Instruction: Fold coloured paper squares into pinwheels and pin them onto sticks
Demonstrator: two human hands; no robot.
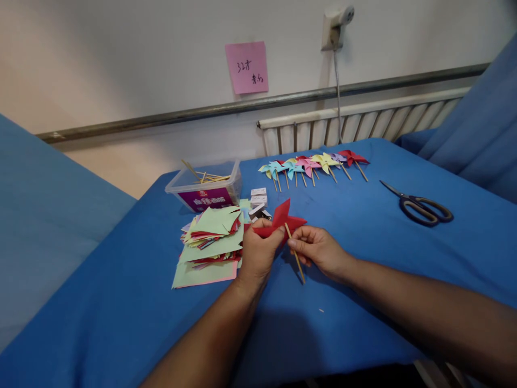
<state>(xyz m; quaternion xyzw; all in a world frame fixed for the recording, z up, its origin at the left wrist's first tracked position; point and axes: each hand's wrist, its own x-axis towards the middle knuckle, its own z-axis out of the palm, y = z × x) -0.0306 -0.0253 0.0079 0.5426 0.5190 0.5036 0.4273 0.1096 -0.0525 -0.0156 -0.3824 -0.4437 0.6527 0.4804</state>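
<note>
A red paper pinwheel (281, 215) is pinched in my left hand (260, 247), its pointed blades spreading above and to the right of the thumb. My right hand (317, 248) grips a thin wooden stick (298, 261) between thumb and fingers. The stick's upper end lies against the pinwheel's middle, and its lower end slants down to the right over the cloth. Whether the two are fastened together cannot be made out. Just left of my left hand lies a stack of cut coloured paper (212, 242), with light green sheets on top.
Finished pinwheels on sticks (311, 166) lie in a row at the back. A clear plastic box (205, 188) holds several sticks. Small white boxes (259, 197) stand beside it. Black-handled scissors (420, 207) rest on the blue cloth (363, 323) at right.
</note>
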